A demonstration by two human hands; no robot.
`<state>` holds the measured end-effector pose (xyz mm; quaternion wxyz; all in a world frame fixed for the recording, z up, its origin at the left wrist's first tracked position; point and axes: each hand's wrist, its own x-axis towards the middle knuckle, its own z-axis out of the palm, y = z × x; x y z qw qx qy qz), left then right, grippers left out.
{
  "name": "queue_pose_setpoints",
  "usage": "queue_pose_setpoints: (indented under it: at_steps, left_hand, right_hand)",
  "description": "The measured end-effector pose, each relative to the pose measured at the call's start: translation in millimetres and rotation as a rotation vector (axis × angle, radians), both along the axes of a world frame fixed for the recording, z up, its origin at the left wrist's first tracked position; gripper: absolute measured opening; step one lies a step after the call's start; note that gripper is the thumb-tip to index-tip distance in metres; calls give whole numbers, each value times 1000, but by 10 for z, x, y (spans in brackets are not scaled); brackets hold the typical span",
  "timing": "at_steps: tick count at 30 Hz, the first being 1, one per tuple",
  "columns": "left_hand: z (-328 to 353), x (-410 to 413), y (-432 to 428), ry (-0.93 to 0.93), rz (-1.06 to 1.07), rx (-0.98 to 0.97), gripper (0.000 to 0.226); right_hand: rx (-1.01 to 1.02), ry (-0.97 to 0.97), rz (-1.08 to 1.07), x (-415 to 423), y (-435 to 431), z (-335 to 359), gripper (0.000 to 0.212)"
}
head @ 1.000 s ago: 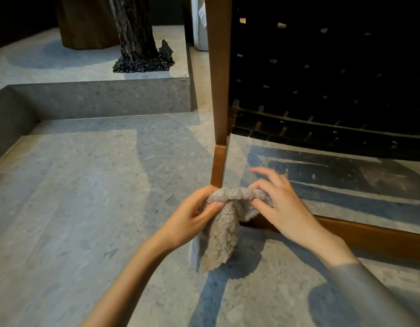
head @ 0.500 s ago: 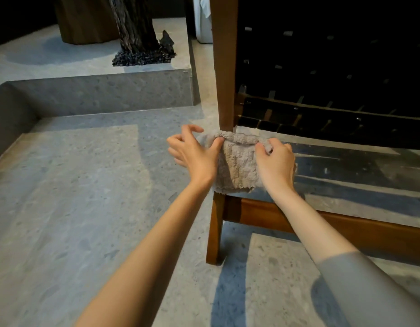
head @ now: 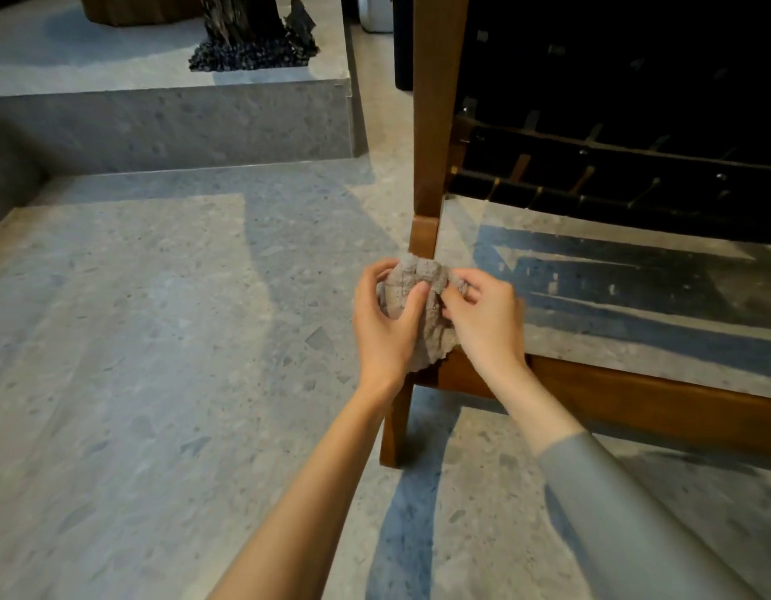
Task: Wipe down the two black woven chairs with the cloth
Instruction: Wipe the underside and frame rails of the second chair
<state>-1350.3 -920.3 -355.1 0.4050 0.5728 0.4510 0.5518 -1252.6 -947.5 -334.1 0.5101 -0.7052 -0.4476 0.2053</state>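
While in both hands, bunched cloth

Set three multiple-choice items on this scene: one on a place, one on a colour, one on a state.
1. Where is the cloth relative to the chair?
A. On its seat.
B. In front of its wooden leg, held up.
C. Flat on the floor.

2. What colour is the cloth?
A. Beige-grey.
B. Red.
C. Black.

3. How are the left hand and right hand engaged?
A. Only the left holds the cloth.
B. Neither touches it.
C. Both grip it.

Answers:
1 B, it is bunched before the leg.
2 A, its pile looks beige-grey.
3 C, each hand pinches one side.
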Motion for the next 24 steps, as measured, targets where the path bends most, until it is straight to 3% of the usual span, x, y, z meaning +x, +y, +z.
queue_pose_setpoints:
  at_steps: [4, 10, 15, 17, 20, 22, 24]
  left_hand:
    - [-327, -132, -300, -21, 29, -115, 28]
    - [-679, -336, -626, 29, 67, -184, 27]
    - [-946, -470, -895, 87, 70, -243, 23]
    - [-1047, -530, -991, 126, 40, -262, 19]
    - [-1150, -603, -1111, 226, 39, -254, 27]
    - [-1127, -613, -1165, 260, 73, -243, 26]
    - [-1036, -589, -1182, 236, 130, -233, 22]
  right_hand:
    - [43, -150, -64, -206, -311, -213, 16]
    - [13, -171, -91, -376, -622, -475, 15]
    - [-98, -86, -13, -423, -831, -807, 5]
    - [-220, -44, -2, -422, -890, -994, 11]
    - [-412, 198, 19, -411, -963, -1173, 11]
    - [-378, 271, 30, -403, -1029, -1148, 12]
    - [-245, 225, 33, -361, -1096, -983, 6]
